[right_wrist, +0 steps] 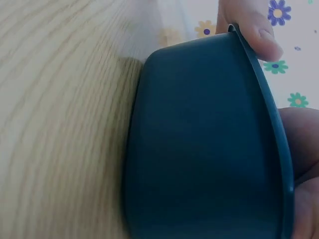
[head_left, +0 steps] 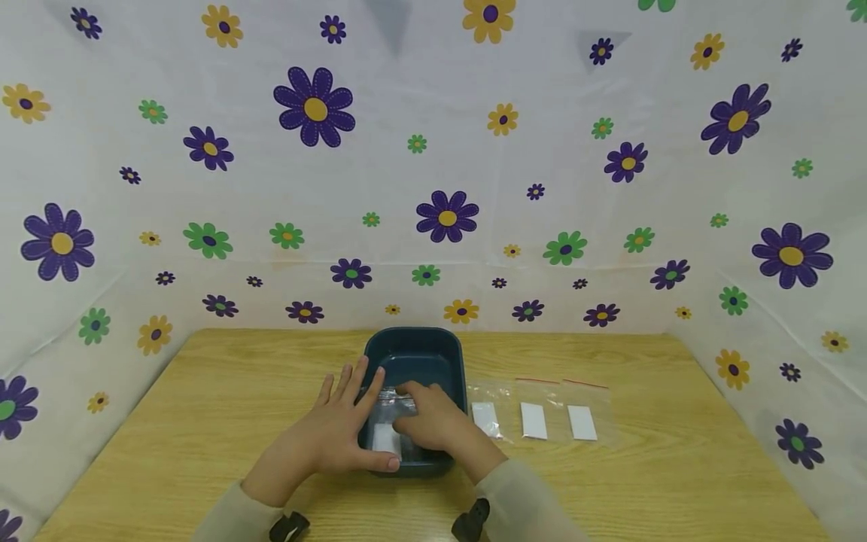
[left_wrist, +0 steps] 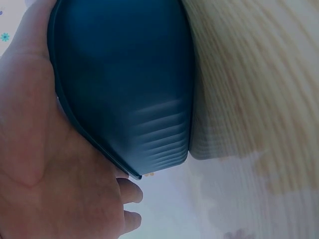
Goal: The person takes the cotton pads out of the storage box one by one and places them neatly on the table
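Observation:
A dark teal plastic bin (head_left: 413, 342) stands on the table in front of me. In it lies a clear zip bag (head_left: 401, 406) with a white card (head_left: 386, 440) inside. My left hand (head_left: 339, 433) spreads over the bin's left side, fingers apart and thumb across the near rim and part of the bag. Reaching in from the right, my right hand (head_left: 433, 418) has its index fingertip by the bag's zip edge and its thumb lower, with a gap between them. The wrist views show the bin's outer walls (left_wrist: 124, 74) (right_wrist: 199, 134); the bag is hidden there.
Right of the bin, three clear zip bags lie in a row on the wood table: one nearest the bin (head_left: 485, 418), a middle one (head_left: 533, 420) and a far one (head_left: 582, 421), each holding a white card. A flower-printed white sheet (head_left: 379, 181) surrounds the table.

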### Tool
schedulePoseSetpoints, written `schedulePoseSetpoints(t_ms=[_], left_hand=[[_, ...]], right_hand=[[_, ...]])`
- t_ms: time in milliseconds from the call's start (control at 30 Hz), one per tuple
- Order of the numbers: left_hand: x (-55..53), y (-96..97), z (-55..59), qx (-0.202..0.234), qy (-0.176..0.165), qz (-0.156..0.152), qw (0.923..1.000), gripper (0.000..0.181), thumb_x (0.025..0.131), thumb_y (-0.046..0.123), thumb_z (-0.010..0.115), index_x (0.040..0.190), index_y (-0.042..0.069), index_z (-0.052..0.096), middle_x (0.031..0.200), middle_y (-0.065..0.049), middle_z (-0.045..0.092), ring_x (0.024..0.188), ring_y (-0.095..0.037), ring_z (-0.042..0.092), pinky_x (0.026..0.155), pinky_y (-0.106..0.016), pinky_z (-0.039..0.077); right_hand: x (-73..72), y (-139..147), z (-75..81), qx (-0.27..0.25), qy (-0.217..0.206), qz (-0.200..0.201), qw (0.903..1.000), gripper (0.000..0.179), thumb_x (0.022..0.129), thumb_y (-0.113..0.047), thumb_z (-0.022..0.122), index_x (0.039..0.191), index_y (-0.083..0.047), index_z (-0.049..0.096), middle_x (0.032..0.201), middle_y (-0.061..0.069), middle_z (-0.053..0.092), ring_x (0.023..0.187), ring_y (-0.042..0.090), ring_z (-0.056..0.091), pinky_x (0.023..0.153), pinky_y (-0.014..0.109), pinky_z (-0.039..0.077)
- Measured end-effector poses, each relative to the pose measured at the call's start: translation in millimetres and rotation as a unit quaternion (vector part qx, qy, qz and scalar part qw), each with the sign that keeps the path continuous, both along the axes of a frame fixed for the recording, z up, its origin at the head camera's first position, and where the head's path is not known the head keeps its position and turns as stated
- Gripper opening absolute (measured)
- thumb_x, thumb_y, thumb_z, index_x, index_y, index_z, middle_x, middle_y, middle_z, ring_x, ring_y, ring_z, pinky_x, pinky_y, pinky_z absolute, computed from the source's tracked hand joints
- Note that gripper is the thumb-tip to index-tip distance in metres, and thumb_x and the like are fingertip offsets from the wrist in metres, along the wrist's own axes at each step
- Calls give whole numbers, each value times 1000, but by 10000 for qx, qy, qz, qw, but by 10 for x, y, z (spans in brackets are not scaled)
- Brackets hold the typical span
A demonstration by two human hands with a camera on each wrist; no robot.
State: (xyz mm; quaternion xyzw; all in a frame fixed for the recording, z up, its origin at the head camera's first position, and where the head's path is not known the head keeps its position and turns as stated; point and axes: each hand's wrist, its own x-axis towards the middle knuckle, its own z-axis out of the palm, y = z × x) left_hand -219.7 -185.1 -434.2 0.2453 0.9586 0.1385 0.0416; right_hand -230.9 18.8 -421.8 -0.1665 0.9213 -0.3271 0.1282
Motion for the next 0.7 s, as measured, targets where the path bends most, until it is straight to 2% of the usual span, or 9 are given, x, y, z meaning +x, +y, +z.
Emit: schedulePoseSetpoints(t_ms=[167,300,500,600,700], left_hand=[[-2,-9,0,24,-49,11,10000,126,72,86,59,162,14,6,167,-19,-8,151,-44,-6,118,-67,-3],[-5,-1,-3,34,-41,4,10000,126,72,86,59,162,14,8,167,-19,-7,151,-45,-5,118,-67,-2],[-2,6,7,15,-13,10,10000,125,72,84,60,161,12,11,167,-20,-6,151,-46,-3,117,-68,-1],[0,9,8,24,-51,13,10000,124,73,83,61,161,11,12,166,-20,-6,151,-47,-3,118,-68,-1],[4,13,10,12,-68,17,10000,124,73,84,60,161,11,12,166,-20,-6,151,-47,-3,118,-67,-1]], right_hand=[[-11,-11,-34,-501,-227,-107,9984,52,90,-23,69,140,-16,56,126,13,60,114,29,56,88,52,51],[-22,-11,-52,-804,-154,-210,9964,49,88,-16,71,136,-16,60,131,18,54,107,28,57,84,50,52],[-54,-14,-91,-1621,-183,-706,9841,50,81,-1,74,128,-13,65,131,22,46,85,21,55,65,33,50],[-64,-20,-105,-1747,-170,-910,9803,53,76,-2,78,126,-16,66,129,20,45,87,21,54,65,31,49],[-62,-29,-115,-1701,-184,-942,9807,59,72,-4,82,127,-17,65,131,20,46,93,24,55,71,36,50]])
